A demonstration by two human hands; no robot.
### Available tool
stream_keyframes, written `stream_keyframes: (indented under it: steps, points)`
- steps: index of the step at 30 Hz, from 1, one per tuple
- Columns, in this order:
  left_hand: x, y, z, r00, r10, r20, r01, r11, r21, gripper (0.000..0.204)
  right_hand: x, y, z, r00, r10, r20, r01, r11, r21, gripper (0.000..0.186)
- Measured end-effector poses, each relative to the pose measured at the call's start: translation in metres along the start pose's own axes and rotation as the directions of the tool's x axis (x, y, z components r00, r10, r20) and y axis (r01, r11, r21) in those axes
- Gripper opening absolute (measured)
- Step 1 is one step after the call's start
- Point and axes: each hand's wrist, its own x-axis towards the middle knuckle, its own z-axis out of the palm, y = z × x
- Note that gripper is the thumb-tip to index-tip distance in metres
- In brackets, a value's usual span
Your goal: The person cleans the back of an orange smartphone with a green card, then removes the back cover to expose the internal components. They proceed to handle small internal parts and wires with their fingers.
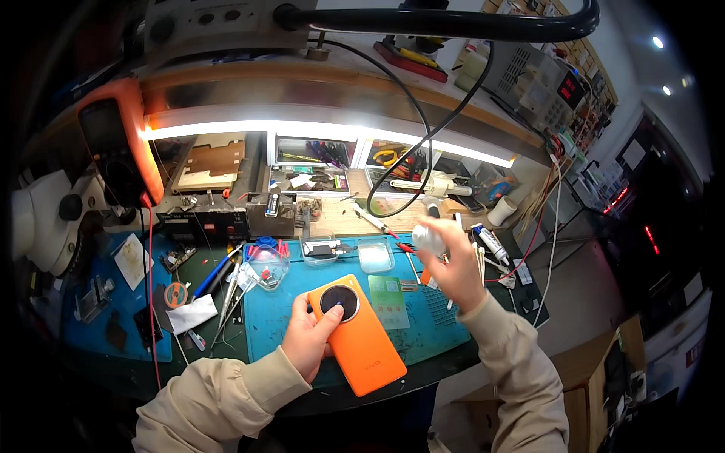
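Our left hand grips an orange phone over the blue mat's near edge, seemingly steadying it; our right hand, hold unclear, meets a white container, likely needing control next.

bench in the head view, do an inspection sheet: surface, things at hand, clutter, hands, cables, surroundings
Surface: blue work mat with dark marks
Things at hand: orange rectangular phone with round black camera disc; white rounded container
Clutter: slim blue pen-shaped tool; clear round plastic dish
Hands: left hand grips phone, thumb on disc; right hand at container, grip unclear
Cables: thin red cable, left; black cable looping above mat
Surroundings: orange-and-black multimeter, left; white light strip behind mat
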Motion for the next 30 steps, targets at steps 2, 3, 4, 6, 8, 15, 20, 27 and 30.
stream_keyframes:
  steps: [2, 3, 4, 6, 8, 15, 20, 27, 30]
  points:
    - [0.001, 0.001, 0.000, 1.000, -0.002, 0.022, 0.002, 1.000, 0.010, 0.041, -0.022, -0.028, -0.017, 0.980, -0.156, 0.125, 0.169, 0.981, -0.096, 0.056]
    - [0.002, 0.001, -0.001, 1.000, -0.008, 0.020, 0.007, 1.000, 0.010, 0.041, -0.030, -0.039, -0.021, 0.971, -0.180, 0.158, 0.201, 0.971, -0.129, 0.054]
    - [0.002, 0.001, -0.002, 1.000, -0.014, 0.022, 0.014, 1.000, 0.013, 0.040, -0.037, -0.050, -0.024, 0.962, -0.200, 0.188, 0.231, 0.959, -0.163, 0.053]
    - [0.002, 0.001, -0.003, 0.999, -0.027, 0.022, 0.027, 1.000, 0.009, 0.040, -0.044, -0.058, -0.026, 0.945, -0.244, 0.216, 0.289, 0.934, -0.208, 0.051]
    - [0.003, 0.002, -0.003, 0.999, -0.039, 0.026, 0.039, 0.999, -0.004, 0.040, -0.046, -0.061, -0.028, 0.932, -0.296, 0.211, 0.342, 0.909, -0.238, 0.050]
    - [0.004, 0.002, -0.004, 0.998, -0.040, 0.047, 0.040, 0.999, -0.017, 0.042, -0.042, -0.068, -0.031, 0.895, -0.361, 0.263, 0.441, 0.809, -0.389, 0.041]
    - [0.000, 0.009, 0.000, 0.994, -0.099, 0.041, 0.100, 0.995, -0.024, 0.042, -0.041, -0.072, -0.032, 0.877, -0.382, 0.291, 0.476, 0.769, -0.427, 0.043]
    - [0.002, 0.008, -0.005, 0.993, -0.107, 0.057, 0.111, 0.991, -0.081, 0.048, -0.039, -0.060, -0.034, 0.949, -0.274, 0.158, 0.307, 0.917, -0.254, 0.044]
    - [0.003, 0.010, -0.003, 0.994, -0.098, 0.051, 0.104, 0.987, -0.121, 0.053, -0.033, -0.022, -0.018, 0.984, 0.179, 0.016, -0.180, 0.974, 0.141, 0.046]
